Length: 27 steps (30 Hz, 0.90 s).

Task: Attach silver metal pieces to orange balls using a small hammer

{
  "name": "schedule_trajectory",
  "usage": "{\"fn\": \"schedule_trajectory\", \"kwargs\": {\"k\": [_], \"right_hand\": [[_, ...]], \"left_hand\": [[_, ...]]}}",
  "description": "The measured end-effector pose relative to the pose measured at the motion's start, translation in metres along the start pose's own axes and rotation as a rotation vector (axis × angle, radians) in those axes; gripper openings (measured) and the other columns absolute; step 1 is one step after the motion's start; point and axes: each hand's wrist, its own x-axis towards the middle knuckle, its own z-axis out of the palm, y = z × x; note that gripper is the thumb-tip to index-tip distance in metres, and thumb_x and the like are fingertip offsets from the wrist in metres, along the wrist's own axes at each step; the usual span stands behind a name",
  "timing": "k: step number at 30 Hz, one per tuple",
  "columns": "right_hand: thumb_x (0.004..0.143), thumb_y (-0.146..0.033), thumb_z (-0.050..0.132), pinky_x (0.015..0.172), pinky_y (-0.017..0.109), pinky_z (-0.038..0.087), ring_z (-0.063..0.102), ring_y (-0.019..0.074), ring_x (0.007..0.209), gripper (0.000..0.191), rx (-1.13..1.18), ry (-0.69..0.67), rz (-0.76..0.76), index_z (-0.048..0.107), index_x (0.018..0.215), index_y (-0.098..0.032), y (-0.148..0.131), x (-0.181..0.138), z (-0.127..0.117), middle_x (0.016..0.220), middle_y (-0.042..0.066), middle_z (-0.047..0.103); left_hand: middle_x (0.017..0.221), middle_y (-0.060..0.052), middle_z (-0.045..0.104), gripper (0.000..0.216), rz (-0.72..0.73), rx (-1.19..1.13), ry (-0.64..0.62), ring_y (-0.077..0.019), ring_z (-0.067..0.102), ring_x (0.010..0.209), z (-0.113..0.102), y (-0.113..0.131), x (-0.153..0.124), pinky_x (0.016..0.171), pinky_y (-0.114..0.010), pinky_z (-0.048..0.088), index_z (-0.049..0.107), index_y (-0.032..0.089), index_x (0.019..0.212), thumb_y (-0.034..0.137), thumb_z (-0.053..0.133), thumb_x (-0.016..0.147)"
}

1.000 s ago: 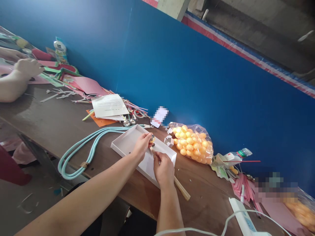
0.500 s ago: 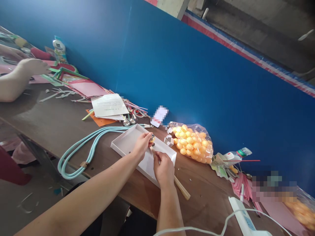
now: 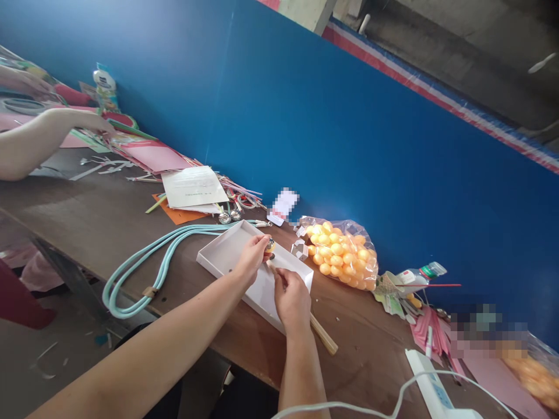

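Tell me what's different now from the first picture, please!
The other person's nearer hand moved right, toward the pink papers. The left hand still holds a small shiny thing; the right hand, barely shifted, still grips a pale stick. The white box stayed put.

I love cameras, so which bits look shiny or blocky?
In the head view, pale glare brightens the blue wall at upper left; in the head view, a round thing in the left grip glints; in the head view, blocky squares hide parts of a card-like thing beyond the white tray and a patch at lower right.
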Motion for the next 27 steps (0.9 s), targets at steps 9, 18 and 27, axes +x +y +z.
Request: {"fn": "schedule_trajectory", "kwargs": {"k": [9, 18, 27], "right_hand": [[0.088, -0.03, 0.046, 0.081, 0.03, 0.044, 0.063, 0.021, 0.095, 0.03, 0.043, 0.075, 0.11, 0.068, 0.104, -0.019, 0.008, 0.007, -0.01, 0.103, 0.007, 0.07], [0.087, -0.031, 0.045, 0.086, 0.031, 0.044, 0.062, 0.0223, 0.1, 0.032, 0.037, 0.19, 0.108, 0.069, 0.104, -0.019, 0.005, 0.006, -0.024, 0.105, 0.008, 0.07], [0.084, -0.033, 0.045, 0.081, 0.035, 0.045, 0.062, 0.0256, 0.096, 0.035, -0.07, 0.225, 0.283, 0.069, 0.107, -0.021, 0.044, -0.012, -0.053, 0.108, 0.01, 0.067]], "left_hand": [[0.075, -0.001, 0.06, 0.033, 0.0, -0.013, -0.01, -0.007, 0.055, 0.054, 0.0, 0.001, -0.002, 0.054, -0.021, 0.042, 0.064, 0.016, 0.088, 0.041, 0.068, 0.066], [0.075, -0.001, 0.059, 0.035, -0.009, -0.032, -0.018, -0.0079, 0.055, 0.055, 0.0, 0.001, -0.002, 0.057, -0.022, 0.043, 0.064, 0.016, 0.089, 0.041, 0.068, 0.065], [0.08, -0.002, 0.061, 0.032, -0.037, -0.017, -0.027, -0.0076, 0.057, 0.057, 0.001, 0.002, -0.004, 0.057, -0.021, 0.044, 0.065, 0.017, 0.092, 0.039, 0.067, 0.07]]}}
